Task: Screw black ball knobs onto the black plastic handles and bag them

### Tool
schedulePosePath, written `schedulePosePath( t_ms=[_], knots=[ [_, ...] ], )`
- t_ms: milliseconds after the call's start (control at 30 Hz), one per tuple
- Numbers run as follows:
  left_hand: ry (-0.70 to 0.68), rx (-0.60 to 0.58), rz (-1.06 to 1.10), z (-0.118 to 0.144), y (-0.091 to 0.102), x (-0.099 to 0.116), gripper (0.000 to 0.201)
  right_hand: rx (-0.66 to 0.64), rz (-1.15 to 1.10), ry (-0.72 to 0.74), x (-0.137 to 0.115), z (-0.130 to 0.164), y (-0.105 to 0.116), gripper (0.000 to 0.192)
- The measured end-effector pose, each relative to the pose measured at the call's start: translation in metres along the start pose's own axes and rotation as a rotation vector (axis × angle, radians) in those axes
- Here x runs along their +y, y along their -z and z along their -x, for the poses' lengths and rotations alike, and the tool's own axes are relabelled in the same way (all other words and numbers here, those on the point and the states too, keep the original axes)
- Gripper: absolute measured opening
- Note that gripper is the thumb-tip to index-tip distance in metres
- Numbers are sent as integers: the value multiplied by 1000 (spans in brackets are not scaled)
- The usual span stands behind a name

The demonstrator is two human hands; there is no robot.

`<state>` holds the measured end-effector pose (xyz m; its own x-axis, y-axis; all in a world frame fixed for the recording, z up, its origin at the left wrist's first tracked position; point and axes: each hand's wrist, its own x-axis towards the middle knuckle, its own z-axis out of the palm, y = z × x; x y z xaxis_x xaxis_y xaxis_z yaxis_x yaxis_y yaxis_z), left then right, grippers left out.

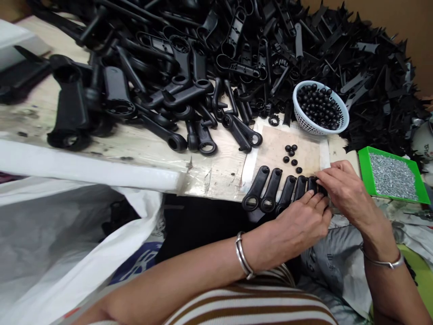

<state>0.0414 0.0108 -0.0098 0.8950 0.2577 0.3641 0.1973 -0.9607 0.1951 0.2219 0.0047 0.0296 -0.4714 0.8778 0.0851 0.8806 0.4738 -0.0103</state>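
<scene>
the row of black handles (275, 193) lies at the table's near edge, long axes pointing away from the person. both the left hand (299, 223) and right hand (343, 189) pinch its rightmost piece, probably 1 handle; the grip is partly hidden.

Worn wooden worktable (216, 174), scuffed, stained; brown wall (402, 22) behind at right; even indoor light.

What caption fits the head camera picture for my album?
Two hands line up black plastic handles beside a basket of black balls.
</scene>
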Motion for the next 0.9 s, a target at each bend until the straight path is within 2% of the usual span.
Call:
schedulePosePath(
  t_ms=[167, 367, 500, 567, 733, 900],
  knots=[
    [6, 12, 21, 0, -5, 0, 26, 86, -43, -18, 2, 3, -4, 12],
    [5, 36, 43, 1, -9, 0, 24, 141, -153, -120, 5, 11, -16, 31],
    [14, 10, 43, 1, -6, 1, 26, 181, -161, -142, 3, 11, -17, 27],
    [14, 3, 41, 1, -7, 1, 27, 149, -128, -117, 3, 8, -15, 21],
    [12, 21, 41, 0, -12, 1, 30, -43, -59, -63, 7, 2, -11, 14],
    [4, 24, 56, 0, -10, 0, 30, -31, -85, -65, 9, 0, -10, 15]
  ],
)
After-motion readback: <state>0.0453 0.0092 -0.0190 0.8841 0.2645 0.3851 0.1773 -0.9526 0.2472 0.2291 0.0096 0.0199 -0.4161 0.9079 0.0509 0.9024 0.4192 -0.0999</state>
